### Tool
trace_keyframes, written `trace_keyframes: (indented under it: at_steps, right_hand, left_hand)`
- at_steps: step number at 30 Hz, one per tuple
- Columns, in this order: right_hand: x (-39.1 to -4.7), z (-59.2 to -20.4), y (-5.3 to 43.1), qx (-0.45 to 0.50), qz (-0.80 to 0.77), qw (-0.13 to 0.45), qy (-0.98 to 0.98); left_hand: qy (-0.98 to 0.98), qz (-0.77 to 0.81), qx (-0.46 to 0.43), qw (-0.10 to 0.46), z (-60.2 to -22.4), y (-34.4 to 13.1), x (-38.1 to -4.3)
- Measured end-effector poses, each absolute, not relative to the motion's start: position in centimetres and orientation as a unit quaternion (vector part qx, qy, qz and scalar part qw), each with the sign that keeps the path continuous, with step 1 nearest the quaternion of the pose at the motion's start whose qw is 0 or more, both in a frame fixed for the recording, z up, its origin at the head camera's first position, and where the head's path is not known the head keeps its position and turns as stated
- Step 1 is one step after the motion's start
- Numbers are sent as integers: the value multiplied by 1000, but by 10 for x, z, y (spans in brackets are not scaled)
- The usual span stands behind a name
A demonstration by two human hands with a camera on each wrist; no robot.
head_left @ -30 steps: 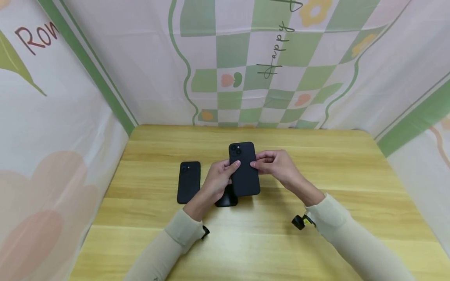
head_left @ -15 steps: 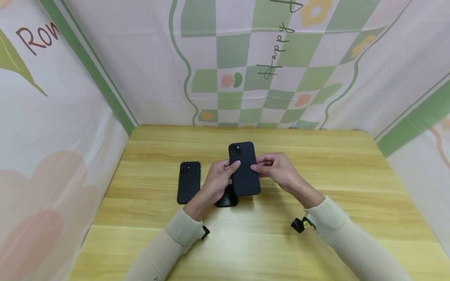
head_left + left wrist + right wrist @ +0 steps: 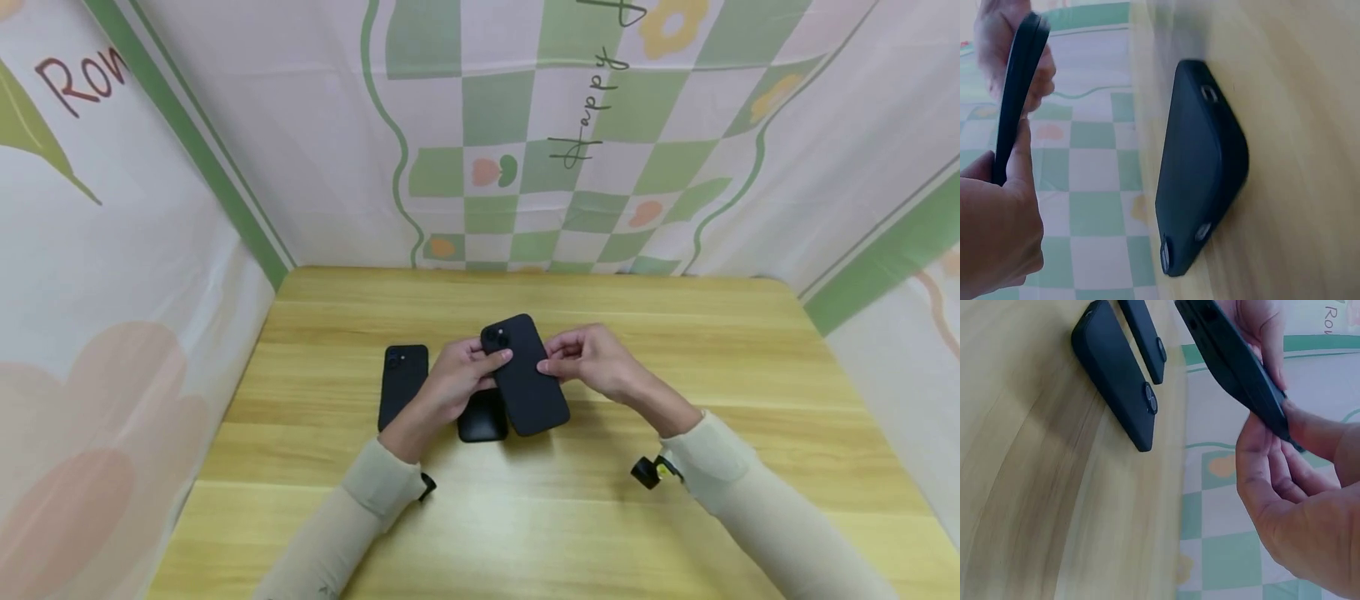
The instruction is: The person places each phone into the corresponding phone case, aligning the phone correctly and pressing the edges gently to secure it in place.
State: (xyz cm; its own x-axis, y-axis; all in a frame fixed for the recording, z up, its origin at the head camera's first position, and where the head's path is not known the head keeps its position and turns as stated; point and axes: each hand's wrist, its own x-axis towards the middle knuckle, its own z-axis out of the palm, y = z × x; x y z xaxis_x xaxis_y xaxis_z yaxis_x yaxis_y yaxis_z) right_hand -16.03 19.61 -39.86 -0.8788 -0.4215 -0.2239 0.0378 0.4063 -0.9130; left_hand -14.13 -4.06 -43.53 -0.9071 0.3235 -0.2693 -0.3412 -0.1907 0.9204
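Both hands hold a black smartphone (image 3: 531, 383) above the table, its back and camera corner facing up in the head view. My left hand (image 3: 459, 377) pinches its left edge, thumb lying on the back. On the opposite long edge, my right hand (image 3: 596, 362) pinches with thumb and fingertips. The right wrist view shows the phone's edge (image 3: 1241, 375) between thumb and fingers of the right hand (image 3: 1310, 506). Beneath the left hand lies a second black phone (image 3: 482, 421), partly hidden. A third black phone (image 3: 402, 383) lies left of it, camera side up, its lower part behind the left wrist.
The wooden table (image 3: 712, 350) carries the two lying phones side by side. Patterned cloth (image 3: 495, 108) hangs behind the table and on both sides. A small black camera (image 3: 647, 472) sits at the right wrist, close to the sleeve cuff.
The held phone has tilted, its top going left and its lower end swinging right and toward me. The left wrist has shifted left, uncovering more of the second phone.
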Motion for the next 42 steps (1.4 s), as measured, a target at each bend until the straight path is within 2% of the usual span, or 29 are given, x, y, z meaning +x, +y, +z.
trace_keyframes:
  at_steps: [6, 20, 27, 37, 42]
  right_hand:
    - [-162, -396, 197, -148, -517, 233, 810]
    - [-158, -401, 197, -76, -526, 226, 816]
    - [-156, -408, 204, -61, -565, 235, 788]
    - [-150, -413, 207, -45, -609, 235, 757]
    - [-148, -413, 209, -57, -602, 215, 767]
  left_hand:
    - [600, 770, -5, 217, -433, -47, -141]
    - [564, 811, -68, 140, -428, -46, -140]
    - [547, 827, -70, 109, -428, -44, -141]
    - [537, 837, -77, 80, -427, -43, -141]
    - [535, 837, -78, 81, -426, -42, -141]
